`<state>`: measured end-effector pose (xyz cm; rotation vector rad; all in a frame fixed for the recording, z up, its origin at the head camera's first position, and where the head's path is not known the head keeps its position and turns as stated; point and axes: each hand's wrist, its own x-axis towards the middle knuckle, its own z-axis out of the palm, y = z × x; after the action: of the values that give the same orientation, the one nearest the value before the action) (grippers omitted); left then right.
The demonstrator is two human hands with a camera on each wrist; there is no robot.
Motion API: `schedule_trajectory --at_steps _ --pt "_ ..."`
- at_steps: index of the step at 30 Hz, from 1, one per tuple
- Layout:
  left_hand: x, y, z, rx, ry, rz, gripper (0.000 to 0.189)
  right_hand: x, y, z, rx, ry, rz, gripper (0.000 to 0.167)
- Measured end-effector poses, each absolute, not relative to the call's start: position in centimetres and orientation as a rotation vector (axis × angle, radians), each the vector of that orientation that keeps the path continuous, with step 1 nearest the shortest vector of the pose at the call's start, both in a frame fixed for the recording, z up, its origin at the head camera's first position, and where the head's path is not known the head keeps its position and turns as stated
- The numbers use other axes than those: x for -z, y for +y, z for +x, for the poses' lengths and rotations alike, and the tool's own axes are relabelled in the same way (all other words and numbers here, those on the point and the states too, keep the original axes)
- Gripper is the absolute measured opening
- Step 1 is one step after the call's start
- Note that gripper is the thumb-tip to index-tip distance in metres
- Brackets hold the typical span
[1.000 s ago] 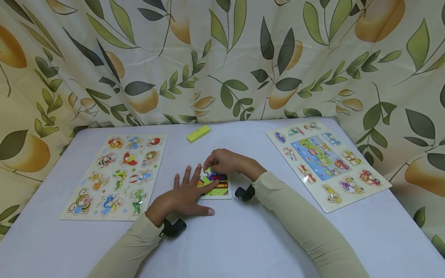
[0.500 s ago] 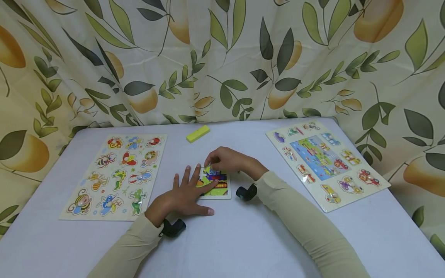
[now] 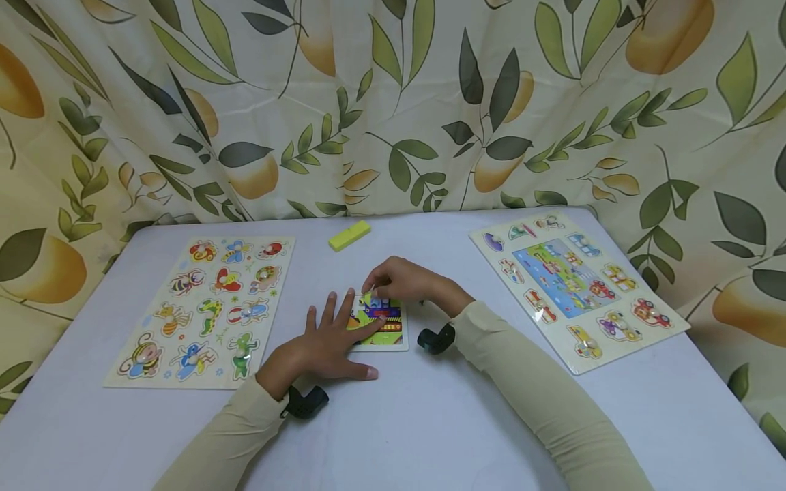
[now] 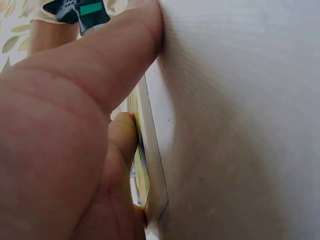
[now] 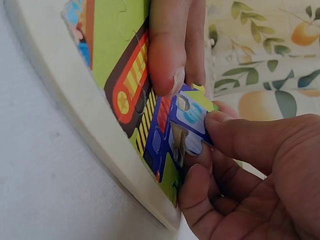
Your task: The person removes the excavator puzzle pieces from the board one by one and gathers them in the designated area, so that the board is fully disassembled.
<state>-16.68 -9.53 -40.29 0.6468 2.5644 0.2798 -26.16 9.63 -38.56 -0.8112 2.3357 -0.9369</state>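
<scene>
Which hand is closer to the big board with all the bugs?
The left hand: it is just to the right of the bug board. The right hand is farther right, pinching a puzzle piece at the small puzzle's far edge.

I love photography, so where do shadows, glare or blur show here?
Head view: apparent glint on the right-hand board; left wrist view: broad soft shadow on the table beside the left hand; right wrist view: the curtain looks slightly soft.
</scene>
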Motion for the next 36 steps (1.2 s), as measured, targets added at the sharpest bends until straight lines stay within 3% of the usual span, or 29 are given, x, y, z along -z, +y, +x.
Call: schedule_trajectory --at_steps 36 --pt "40.3 -9.5 -16.5 -0.285 2.576 0.638 0.088 38.2 13.8 -26.8 0.984 2.410 -0.724 0.018"
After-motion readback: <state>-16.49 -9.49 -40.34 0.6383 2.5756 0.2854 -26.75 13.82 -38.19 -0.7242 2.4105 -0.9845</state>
